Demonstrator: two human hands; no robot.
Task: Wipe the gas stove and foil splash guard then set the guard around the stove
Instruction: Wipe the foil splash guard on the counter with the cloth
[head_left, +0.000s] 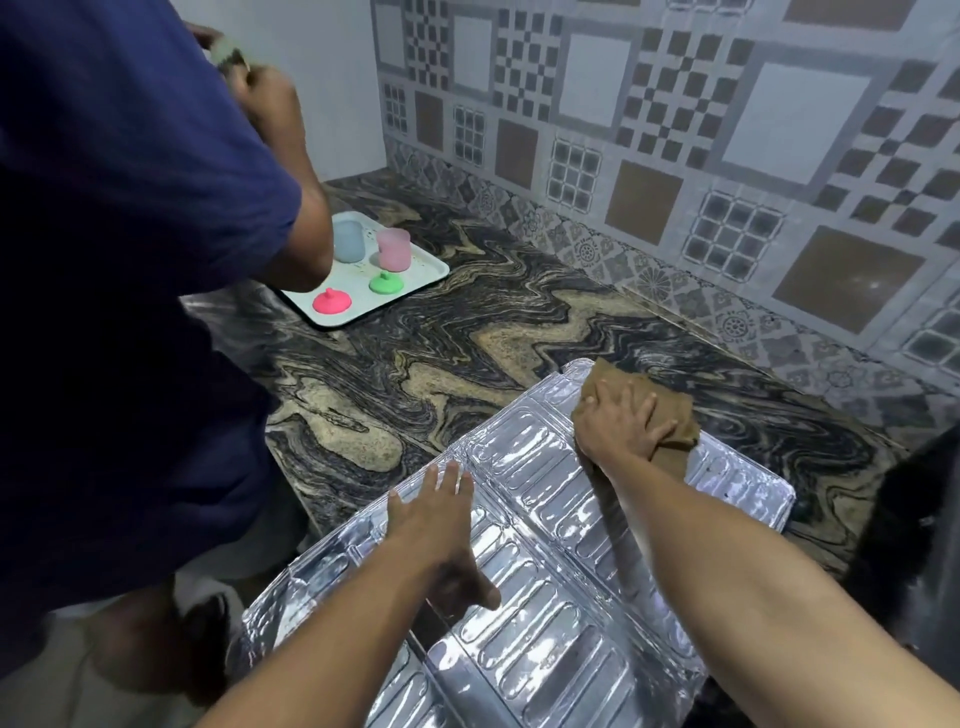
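The shiny foil splash guard (545, 525) lies flat on the marbled countertop, with its near end hanging past the counter's front edge. My right hand (621, 421) presses a brown cloth (670, 410) onto the guard's far corner. My left hand (441, 525) rests palm down with spread fingers on the guard's left part and holds nothing. A dark object at the right edge (914, 530) may be the gas stove; I cannot tell for sure.
Another person in a dark blue shirt (119, 260) stands close on the left, arm raised. Behind that arm a white tray (426, 270) holds a blue cup, a pink cup and two coloured lids. A patterned tiled wall (675, 130) backs the marbled countertop (467, 338).
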